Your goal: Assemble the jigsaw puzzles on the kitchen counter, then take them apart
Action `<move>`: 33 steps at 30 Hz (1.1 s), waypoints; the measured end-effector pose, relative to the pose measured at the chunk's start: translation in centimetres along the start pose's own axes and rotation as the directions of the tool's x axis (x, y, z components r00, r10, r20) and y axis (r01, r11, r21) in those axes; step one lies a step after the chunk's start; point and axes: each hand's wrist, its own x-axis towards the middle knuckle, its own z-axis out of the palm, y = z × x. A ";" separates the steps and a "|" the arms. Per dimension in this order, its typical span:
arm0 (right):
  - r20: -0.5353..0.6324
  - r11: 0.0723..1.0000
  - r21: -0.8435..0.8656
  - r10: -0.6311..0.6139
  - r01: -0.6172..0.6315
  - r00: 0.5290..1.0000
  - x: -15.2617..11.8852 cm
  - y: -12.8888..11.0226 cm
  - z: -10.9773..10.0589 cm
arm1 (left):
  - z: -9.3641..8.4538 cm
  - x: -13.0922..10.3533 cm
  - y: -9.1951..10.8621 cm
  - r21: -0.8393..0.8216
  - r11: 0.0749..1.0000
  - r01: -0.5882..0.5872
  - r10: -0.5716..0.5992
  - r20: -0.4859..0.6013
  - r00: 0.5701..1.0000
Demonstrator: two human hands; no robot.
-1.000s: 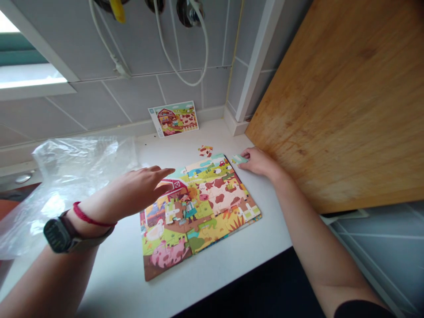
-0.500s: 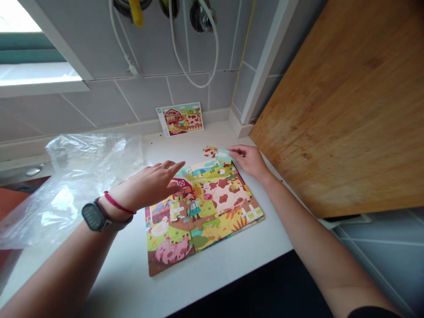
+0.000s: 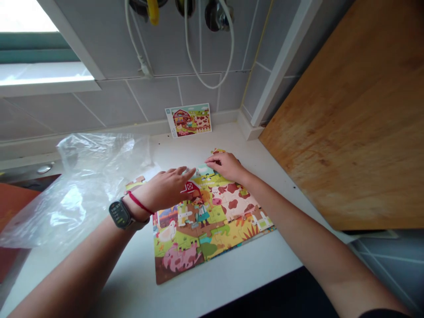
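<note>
A farm jigsaw puzzle [image 3: 218,240] lies on the counter, showing a cow, a pig, a hen and a red barn roof. My left hand [image 3: 167,189] is palm down over its upper left part, fingers stretched out, covering some of the barn. At the top edge, my right hand [image 3: 225,167] has thumb and fingers pinched on a pale blue-green puzzle piece [image 3: 204,169], mostly hidden by the fingers and the pieces around it. Behind the right hand, a loose puzzle piece [image 3: 217,151] shows in part. Another puzzle piece [image 3: 135,183] lies left of my left wrist.
A small picture card [image 3: 190,121] of the same farm scene leans on the tiled wall. A crumpled clear plastic bag [image 3: 99,176] spreads over the left of the white counter [image 3: 132,282]. A wooden board [image 3: 347,119] stands at the right. A white cable [image 3: 228,48] hangs above.
My right hand has moved left along the puzzle's top edge with the pale piece. My left hand stays over the barn. The whole view has shifted slightly.
</note>
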 end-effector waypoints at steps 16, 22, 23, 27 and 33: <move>0.027 0.981 -0.031 -0.188 0.189 0.982 -1.4 0.9 0.3 | -0.6 0.1 -0.8 0.013 1.000 0.011 -0.012 0.030 0.999; 0.014 0.975 -0.087 -0.203 0.203 0.979 -1.2 1.1 0.8 | 0.0 0.7 -1.4 -0.035 0.998 -0.044 0.045 0.017 0.999; 0.013 0.973 -0.095 -0.208 0.209 0.978 -1.2 1.2 0.9 | 0.0 0.8 -1.4 -0.041 0.998 -0.053 0.054 0.008 0.999; 0.019 0.964 -0.118 -0.239 0.239 0.971 -1.2 1.4 1.1 | 0.0 0.9 -1.6 -0.068 0.994 -0.083 0.083 -0.009 0.997; 0.017 0.961 -0.144 -0.236 0.236 0.972 -1.3 0.9 0.8 | -0.3 0.9 -0.9 -0.049 0.997 -0.052 0.053 0.025 0.998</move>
